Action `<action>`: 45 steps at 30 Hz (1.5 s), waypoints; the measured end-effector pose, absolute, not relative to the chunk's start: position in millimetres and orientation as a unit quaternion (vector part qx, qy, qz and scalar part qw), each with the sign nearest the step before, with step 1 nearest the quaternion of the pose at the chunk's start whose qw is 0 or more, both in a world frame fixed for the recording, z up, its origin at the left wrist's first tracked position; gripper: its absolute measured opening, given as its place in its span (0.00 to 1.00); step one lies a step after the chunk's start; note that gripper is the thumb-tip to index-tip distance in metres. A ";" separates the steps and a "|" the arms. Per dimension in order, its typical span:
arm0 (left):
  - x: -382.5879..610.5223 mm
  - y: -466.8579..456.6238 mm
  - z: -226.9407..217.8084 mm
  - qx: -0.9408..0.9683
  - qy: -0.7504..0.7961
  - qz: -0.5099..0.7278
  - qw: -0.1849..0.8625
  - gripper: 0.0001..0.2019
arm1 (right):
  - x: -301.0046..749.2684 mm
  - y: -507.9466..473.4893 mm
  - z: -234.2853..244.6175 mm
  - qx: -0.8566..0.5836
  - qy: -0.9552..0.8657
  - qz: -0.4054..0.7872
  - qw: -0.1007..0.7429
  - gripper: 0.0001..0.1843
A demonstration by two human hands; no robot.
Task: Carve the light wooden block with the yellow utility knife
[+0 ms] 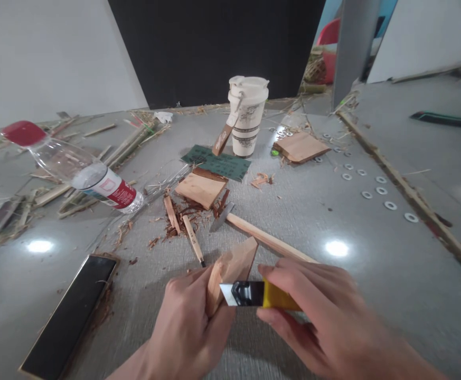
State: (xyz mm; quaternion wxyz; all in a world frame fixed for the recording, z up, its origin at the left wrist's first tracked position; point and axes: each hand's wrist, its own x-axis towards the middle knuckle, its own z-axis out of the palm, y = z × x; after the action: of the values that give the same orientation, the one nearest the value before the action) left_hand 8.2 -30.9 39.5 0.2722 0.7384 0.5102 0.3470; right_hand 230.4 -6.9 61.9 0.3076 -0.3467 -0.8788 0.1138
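My left hand [190, 316] is closed around a pale wood block [234, 259], tilted upright with its far corner pointing away from me. In my right hand [313, 311] is a yellow utility knife [280, 295], gripped with its short blade pointing left. The blade tip lies at the block's near edge; whether it touches the wood I cannot tell. Just beyond the block lies a small hammer [270, 236] with a wooden handle, partly behind my right hand. A wooden-handled carving tool [193, 238] rests left of it, its tip close to my left hand.
A wood piece [201, 189] sits among brown shavings near green sandpaper [230, 163]. Behind stands a white lidded cup [250, 116]. At left are a water bottle [83, 174] and a black flat slab [69, 316]. Another wood piece [301, 146] and several washers [380, 190] lie right.
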 end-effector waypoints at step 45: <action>6.0 -33.8 37.7 0.764 0.460 0.351 0.286 0.12 | 237.3 -5.7 64.0 -0.345 -0.881 0.064 0.317 0.07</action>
State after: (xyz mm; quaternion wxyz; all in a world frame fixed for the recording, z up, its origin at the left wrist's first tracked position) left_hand 6.0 -33.8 37.7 0.2859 0.7637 0.4600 0.3512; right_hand 237.3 -5.7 64.0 0.3171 -0.3453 -0.8810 0.0641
